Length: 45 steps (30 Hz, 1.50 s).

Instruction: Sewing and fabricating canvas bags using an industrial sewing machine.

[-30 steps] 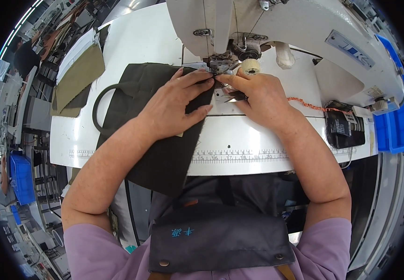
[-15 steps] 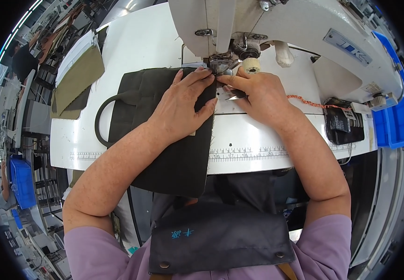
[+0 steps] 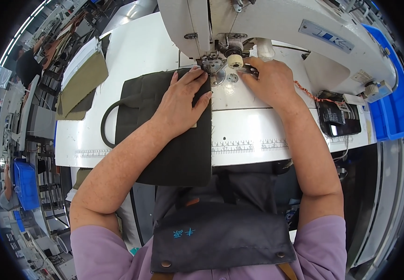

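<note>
The sewing machine [image 3: 276, 28] stands on a white table [image 3: 244, 122], with its needle end toward the left and its base toward the right.

Workpiece: a dark green fabric panel [image 3: 178, 161] lies flat to the left of and in front of the machine's needle end. Its upper right corner is just beside the presser foot [image 3: 212, 64]; whether the foot touches the cloth cannot be told. The panel's right edge is frayed and runs from the needle end toward the front of the table. A curved handle [image 3: 105, 123] of the same colour projects from the panel's left side, away from the machine.

Left hand [image 3: 178, 100]: lies spread on the panel, palm down, thumb apart from the fingers. The fingertips are near the machine's presser foot.

Right hand [image 3: 273, 84]: is narrowed around a small dark metal tool [image 3: 249, 70], gripped between thumb and fingers. It is to the right of the machine's needle end, near the cream knob [image 3: 235, 60], and apart from the panel.

Surroundings: 1 coiled orange cord [image 3: 308, 92] lies in front of the machine arm and extends to a flat black object [image 3: 337, 119] in front of the machine's base. A blue bin [image 3: 389, 109] is to the right of the machine. Olive fabric pieces [image 3: 83, 88] lie well to the left of the machine.
</note>
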Available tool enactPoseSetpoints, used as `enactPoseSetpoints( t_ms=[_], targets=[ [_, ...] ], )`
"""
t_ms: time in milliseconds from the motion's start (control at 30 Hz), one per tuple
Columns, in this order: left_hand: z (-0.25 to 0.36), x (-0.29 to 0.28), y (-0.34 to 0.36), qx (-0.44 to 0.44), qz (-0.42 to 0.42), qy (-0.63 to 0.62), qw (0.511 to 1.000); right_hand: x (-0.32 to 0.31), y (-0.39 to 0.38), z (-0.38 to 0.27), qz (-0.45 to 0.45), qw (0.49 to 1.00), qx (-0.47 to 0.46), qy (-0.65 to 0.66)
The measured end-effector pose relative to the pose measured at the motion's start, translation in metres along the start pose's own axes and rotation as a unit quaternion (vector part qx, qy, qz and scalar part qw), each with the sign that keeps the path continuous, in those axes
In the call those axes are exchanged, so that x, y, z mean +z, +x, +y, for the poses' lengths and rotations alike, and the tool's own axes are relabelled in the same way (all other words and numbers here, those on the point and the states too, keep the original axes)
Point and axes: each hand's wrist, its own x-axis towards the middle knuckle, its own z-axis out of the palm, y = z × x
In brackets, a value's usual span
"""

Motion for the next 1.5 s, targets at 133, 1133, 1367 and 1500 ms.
enactPoseSetpoints(
  t_ms=[133, 1133, 1367, 1500],
  targets=[
    [-0.001, 0.002, 0.003, -0.028, -0.005, -0.019, 0.999, 0.005, 0.002, 0.007, 0.019, 0.999, 0.014, -0.039],
    [0.051, -0.053, -0.109, 0.064, -0.159, -0.069, 0.983, 0.002, -0.201, -0.075, -0.001, 0.933, -0.036, 0.359],
    [0.053, -0.057, -0.114, 0.038, -0.044, -0.154, 0.986, 0.024, -0.187, -0.089, -0.125, 0.757, 0.089, 0.635],
    [0.055, -0.051, -0.118, 0.043, -0.016, -0.136, 0.99, 0.026, -0.174, -0.096, -0.252, 0.636, 0.142, 0.715]
  ],
)
